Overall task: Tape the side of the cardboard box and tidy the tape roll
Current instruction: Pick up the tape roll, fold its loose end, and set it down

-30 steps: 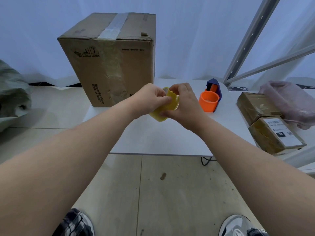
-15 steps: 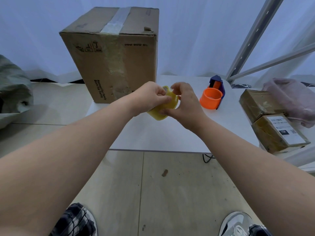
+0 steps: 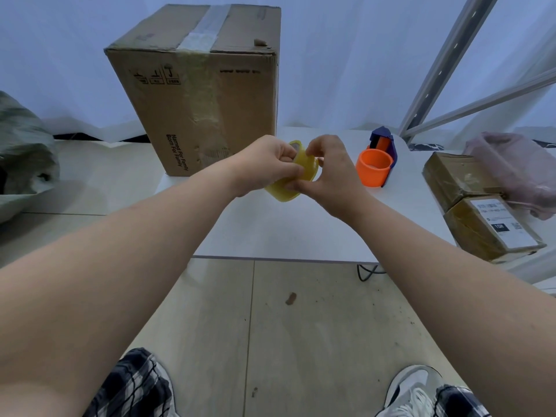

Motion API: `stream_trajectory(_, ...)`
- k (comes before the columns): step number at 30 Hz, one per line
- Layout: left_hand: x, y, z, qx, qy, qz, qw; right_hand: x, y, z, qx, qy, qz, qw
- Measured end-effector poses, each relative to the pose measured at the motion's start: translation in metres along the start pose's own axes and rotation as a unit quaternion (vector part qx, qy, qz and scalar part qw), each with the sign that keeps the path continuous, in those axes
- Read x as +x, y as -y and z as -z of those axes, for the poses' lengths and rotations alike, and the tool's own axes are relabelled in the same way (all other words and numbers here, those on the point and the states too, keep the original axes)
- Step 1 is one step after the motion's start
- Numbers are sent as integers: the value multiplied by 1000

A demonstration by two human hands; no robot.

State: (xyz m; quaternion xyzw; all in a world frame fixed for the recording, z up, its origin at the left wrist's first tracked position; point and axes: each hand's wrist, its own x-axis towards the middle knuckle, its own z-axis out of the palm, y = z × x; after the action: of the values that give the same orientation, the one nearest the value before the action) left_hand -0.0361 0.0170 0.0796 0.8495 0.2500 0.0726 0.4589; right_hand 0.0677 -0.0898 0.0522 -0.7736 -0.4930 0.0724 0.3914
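Both hands grip the yellow tape roll (image 3: 290, 179) above the white table (image 3: 270, 230): left hand (image 3: 264, 167) steadies it, right hand (image 3: 328, 173) pinches its rim, probably hunting the tape end before reaching the cardboard box (image 3: 204, 94).

**Bare forearms, checked shorts, grey trainers**

Both arms are bare from the lower edge of the view up to the wrists: no sleeves, no watch, no bands or rings that can be made out. The left hand (image 3: 267, 164) and the right hand (image 3: 334, 173) are ungloved, the nails short as far as can be seen.

Lower down, checked cloth in black and white covers the left leg (image 3: 135, 386), a wide plaid with thin dark lines crossing pale squares. The same checked cloth shows at the right leg (image 3: 460, 401), at the bottom edge. On the right foot sits a grey and white trainer (image 3: 412, 386) with white laces and a rounded toe.
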Motion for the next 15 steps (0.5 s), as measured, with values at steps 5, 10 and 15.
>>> stream_trajectory(5, 2, 2, -3, -4, -3, 10, 1000, 0, 0, 4, -14, 41, -2, 999)
stream_trajectory(10, 4, -2, -1, -15, -30, 14, 999, 1, -1, 0, 8, 5, 7, 1000)
stream_trajectory(15, 1, 1, -4, 24, -12, 11, 1000, 3, -7, 6, 35, -10, -8, 999)
